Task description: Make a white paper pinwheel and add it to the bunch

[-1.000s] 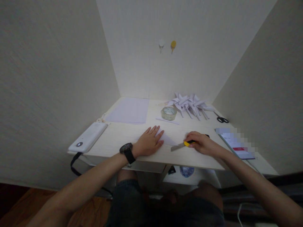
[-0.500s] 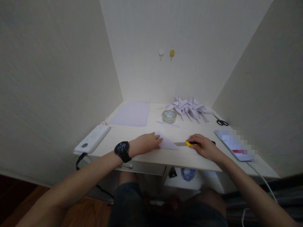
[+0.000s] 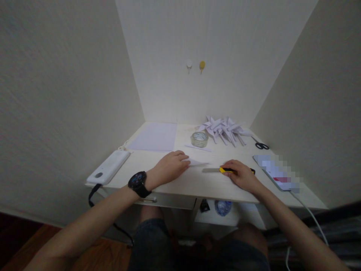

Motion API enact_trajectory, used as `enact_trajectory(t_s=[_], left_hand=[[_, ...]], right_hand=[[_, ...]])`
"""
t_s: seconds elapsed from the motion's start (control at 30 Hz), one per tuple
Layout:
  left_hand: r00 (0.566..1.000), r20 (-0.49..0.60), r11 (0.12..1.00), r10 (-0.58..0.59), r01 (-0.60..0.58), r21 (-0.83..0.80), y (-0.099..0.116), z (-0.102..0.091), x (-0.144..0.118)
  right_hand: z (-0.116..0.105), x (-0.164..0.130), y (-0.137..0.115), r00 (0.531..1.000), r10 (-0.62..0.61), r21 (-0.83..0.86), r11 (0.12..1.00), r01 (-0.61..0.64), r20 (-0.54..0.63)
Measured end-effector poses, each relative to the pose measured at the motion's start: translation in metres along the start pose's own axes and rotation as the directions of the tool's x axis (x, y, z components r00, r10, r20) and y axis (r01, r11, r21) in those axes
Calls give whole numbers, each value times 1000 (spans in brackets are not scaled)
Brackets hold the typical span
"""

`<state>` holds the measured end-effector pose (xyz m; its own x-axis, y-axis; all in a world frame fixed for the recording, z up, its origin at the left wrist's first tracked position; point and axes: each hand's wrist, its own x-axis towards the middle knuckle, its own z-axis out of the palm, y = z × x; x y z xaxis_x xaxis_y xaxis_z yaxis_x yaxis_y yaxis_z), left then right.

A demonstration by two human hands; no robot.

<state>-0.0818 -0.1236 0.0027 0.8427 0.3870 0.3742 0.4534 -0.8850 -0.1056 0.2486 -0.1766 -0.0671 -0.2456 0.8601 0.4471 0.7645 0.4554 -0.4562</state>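
A folded piece of white paper (image 3: 196, 162) is pinched in my left hand (image 3: 172, 165), its narrow tip pointing right. My fingers cover the rest of the paper. My right hand (image 3: 240, 175) grips a yellow and black utility knife (image 3: 225, 170) low over the desk. The knife's blade is extended and points left, lying a little below the paper and apart from it. Behind my hands a roll of clear tape (image 3: 199, 139) rests on the desk, with a thin white paper stick (image 3: 198, 148) in front of it.
Several paper pinwheels (image 3: 225, 130) are heaped at the back right, near black scissors (image 3: 261, 145). Sheets of white paper (image 3: 154, 136) lie at the back left. A white device (image 3: 109, 167) sits at the desk's left edge, a phone (image 3: 275, 173) with a cable at the right.
My left hand has lifted and turned the paper, moving it slightly left and away from the blade. The right hand still holds the knife in nearly the same place.
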Motion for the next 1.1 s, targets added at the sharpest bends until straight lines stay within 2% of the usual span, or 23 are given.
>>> enact_trajectory(t_s=[0.07,0.13,0.2,0.27,0.33,0.4,0.43,0.5,0.6,0.8,1.1], left_hand=[[995,-67,995,-68,63,-75,-7,-11,-3],[966,-126,954,-226,194,-229,-11,-18,-7],[877,-139,812,-459,351,-467,-13,-18,-10],[735,-47,524,-676,435,-733,-12,-12,-13],[607,135,148,-783,393,-907,-9,-1,-16],[541,316,-173,-779,299,-938,-4,10,-18],[522,383,-285,-762,261,-922,-2,14,-19],[492,472,-415,-731,228,-881,3,21,-20],[462,514,-463,-723,229,-856,8,24,-18],[445,541,-489,-714,236,-840,11,23,-11],[490,572,-532,-658,236,-813,9,22,-13]], right_hand=[[1,0,0,1000,15,-14,1000,-15,-9],[1,0,0,999,37,-38,999,-38,-20],[1,0,0,998,61,-75,995,-63,-30],[1,0,0,996,80,-117,990,-84,-37],[2,-2,1,995,91,-158,983,-97,-42],[3,-3,2,995,90,-188,977,-97,-46],[3,-3,2,995,86,-199,975,-94,-47],[4,-2,0,996,75,-205,975,-85,-53],[6,2,-10,993,77,-181,979,-91,-87],[16,19,-39,981,37,-180,981,-72,-192],[20,28,-53,962,-25,-207,978,-33,-272]])
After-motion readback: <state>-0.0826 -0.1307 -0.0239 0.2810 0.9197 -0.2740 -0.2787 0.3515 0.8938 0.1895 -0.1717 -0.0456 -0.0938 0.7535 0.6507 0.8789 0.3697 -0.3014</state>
